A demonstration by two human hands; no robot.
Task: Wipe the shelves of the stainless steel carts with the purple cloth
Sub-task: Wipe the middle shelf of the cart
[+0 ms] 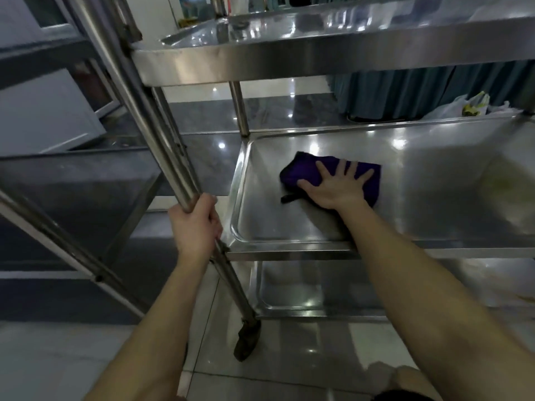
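Purple soft cloth point(307, 172) lay near the left end of the shiny steel middle shelf point(289, 227), under my flat right hand point(338, 189). My left hand point(197, 224) gripped the round steel pole point(162, 125). I guessed the right end was not wiped yet.

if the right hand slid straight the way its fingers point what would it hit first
Likely the middle shelf's far rim; past the purple cloth under the right hand only bare steel shows.
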